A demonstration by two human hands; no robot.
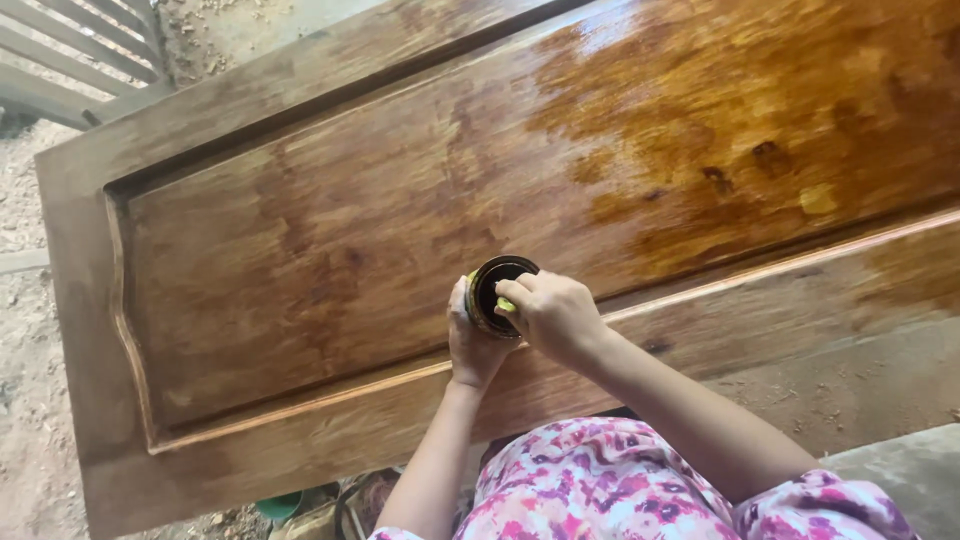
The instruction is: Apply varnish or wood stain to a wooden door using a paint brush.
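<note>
Gripping one dark tin [497, 292]: left hand [472, 345]; right hand [550, 315] pinching yellow pad [506, 304]; one door [330, 230].

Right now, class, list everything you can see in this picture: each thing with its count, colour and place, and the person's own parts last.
Wooden door panel: one, brown, lying flat across most of the view; the upper right part is glossy and wet-looking.
Small can: one, dark inside with a yellowish rim, open, held over the door's lower rail.
Yellow-green piece: one, at the can's mouth under the right fingers; too small to identify.
Wooden slats: several, grey, top left corner.
Ground: sandy grey, strewn with sawdust, at left.
Green object: one, bottom edge, under the door.
Left hand: one, gripping the can.
Right hand: one, fingers at the can's mouth.
</note>
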